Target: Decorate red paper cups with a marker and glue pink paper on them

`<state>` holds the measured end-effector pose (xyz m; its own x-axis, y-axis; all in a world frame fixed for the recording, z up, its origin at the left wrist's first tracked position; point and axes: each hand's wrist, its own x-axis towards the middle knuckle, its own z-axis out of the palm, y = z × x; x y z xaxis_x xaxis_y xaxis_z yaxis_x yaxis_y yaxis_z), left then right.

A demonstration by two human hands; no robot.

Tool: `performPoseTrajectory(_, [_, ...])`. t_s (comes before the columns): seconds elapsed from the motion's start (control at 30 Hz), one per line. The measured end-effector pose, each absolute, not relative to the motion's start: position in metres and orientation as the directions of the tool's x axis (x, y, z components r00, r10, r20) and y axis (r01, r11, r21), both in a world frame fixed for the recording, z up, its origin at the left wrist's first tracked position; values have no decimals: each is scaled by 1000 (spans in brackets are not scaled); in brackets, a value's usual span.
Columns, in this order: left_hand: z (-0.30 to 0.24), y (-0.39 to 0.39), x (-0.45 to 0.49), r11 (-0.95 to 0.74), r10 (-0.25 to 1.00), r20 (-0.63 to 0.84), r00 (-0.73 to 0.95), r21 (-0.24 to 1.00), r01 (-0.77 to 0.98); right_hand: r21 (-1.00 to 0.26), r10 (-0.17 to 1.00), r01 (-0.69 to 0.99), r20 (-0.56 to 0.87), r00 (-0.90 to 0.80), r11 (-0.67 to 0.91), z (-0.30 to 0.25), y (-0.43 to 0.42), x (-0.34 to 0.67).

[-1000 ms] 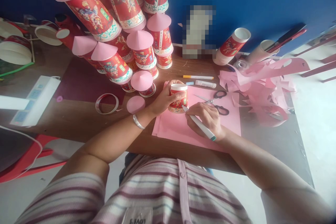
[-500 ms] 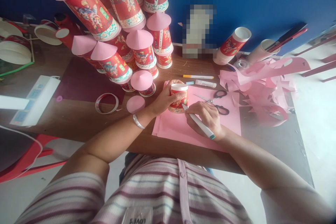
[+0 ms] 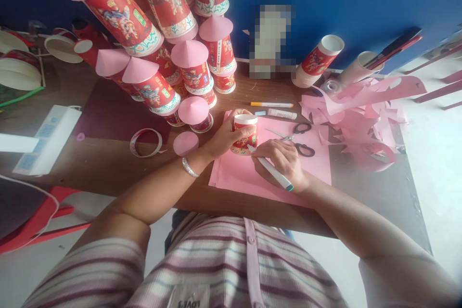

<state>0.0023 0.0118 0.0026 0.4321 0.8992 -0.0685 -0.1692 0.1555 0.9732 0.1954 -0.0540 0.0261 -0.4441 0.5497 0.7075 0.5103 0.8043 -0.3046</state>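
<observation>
My left hand [image 3: 227, 135] is wrapped round a red paper cup [image 3: 246, 134] with a white rim and a pale band near its base. In my right hand [image 3: 280, 163] is a white marker pen [image 3: 276, 174] with a green end, its tip at the lower right of the cup. Whether the tip touches the band I cannot tell. Under both hands lie sheets of pink paper [image 3: 238, 178]. Black-handled scissors [image 3: 296, 139] rest on the paper just beyond my right hand.
Stacked red cups with pink paper cones [image 3: 190, 55] rise at the back left. Pink paper scraps [image 3: 364, 125] heap on the right. A yellow-ended marker [image 3: 272, 104] and a glue stick [image 3: 282, 114] lie behind the paper. A ring of tape [image 3: 146, 143] and a power strip [image 3: 50, 137] are leftward.
The marker tip and my right hand have shifted very slightly left along the cup. The whole view has moved a little; both grips stay the same.
</observation>
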Motion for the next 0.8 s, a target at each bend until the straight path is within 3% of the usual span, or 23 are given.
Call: performPoseTrajectory(0.8, [0, 12, 4, 228, 888, -79, 453, 932, -283, -265, 488, 488, 768, -414, 832, 29, -54, 196])
